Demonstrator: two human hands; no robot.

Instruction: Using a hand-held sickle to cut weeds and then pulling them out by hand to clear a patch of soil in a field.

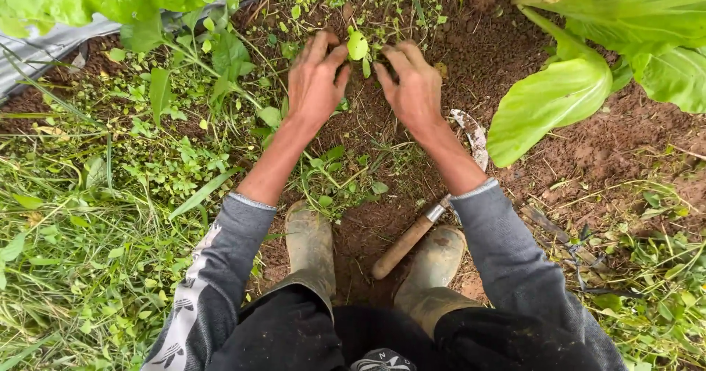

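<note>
My left hand and my right hand press into the brown soil on either side of a small green seedling. The fingers of both hands curl around the base of the seedling, and its little round leaves stand up between the fingertips. Both hands are smeared with earth. A hand tool with a wooden handle and a curved metal blade lies on the ground under my right forearm.
My two muddy rubber boots stand below the hands. Large light-green leafy plants grow at the right and top left. Weeds and grass cover the left side. A grey plastic sheet runs along the upper left.
</note>
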